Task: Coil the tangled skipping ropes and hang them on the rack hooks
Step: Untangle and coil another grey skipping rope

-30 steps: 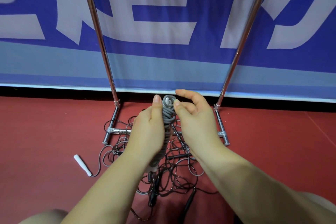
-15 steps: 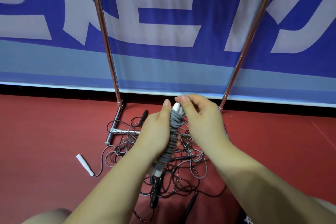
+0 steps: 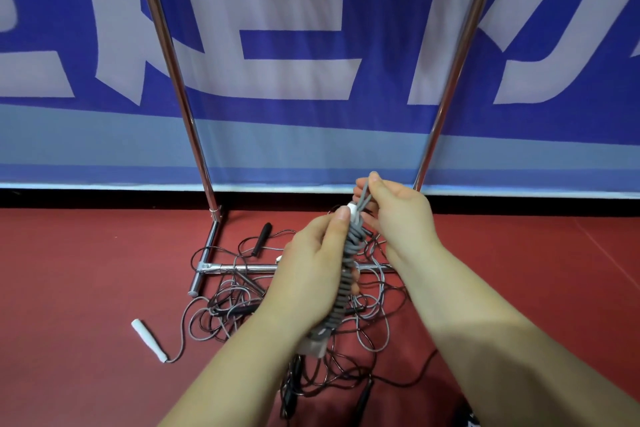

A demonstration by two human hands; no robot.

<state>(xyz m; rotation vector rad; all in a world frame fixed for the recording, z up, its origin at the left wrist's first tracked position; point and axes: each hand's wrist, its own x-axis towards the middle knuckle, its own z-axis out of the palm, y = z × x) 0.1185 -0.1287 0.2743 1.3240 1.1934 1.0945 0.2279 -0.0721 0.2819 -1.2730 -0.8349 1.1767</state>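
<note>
A grey skipping rope (image 3: 348, 282) is wound tightly round its white handles into a long bundle. My left hand (image 3: 313, 270) grips this bundle, thumb pressed near the white handle tip at the top. My right hand (image 3: 398, 215) pinches a grey loop of the rope that sticks up above the bundle. Below the hands a tangle of dark and grey ropes (image 3: 242, 315) lies on the red floor around the rack's base. The chrome rack (image 3: 173, 80) stands behind, its two poles rising out of view; no hooks are visible.
A loose white handle (image 3: 149, 340) lies on the floor at the left. Black handles lie near the rack foot (image 3: 261, 238) and at the bottom (image 3: 363, 399). A blue and white banner (image 3: 311, 45) closes the space behind the rack.
My right hand has pulled a grey loop up above the bundle's top. Both hands and the bundle sit slightly further right in view.
</note>
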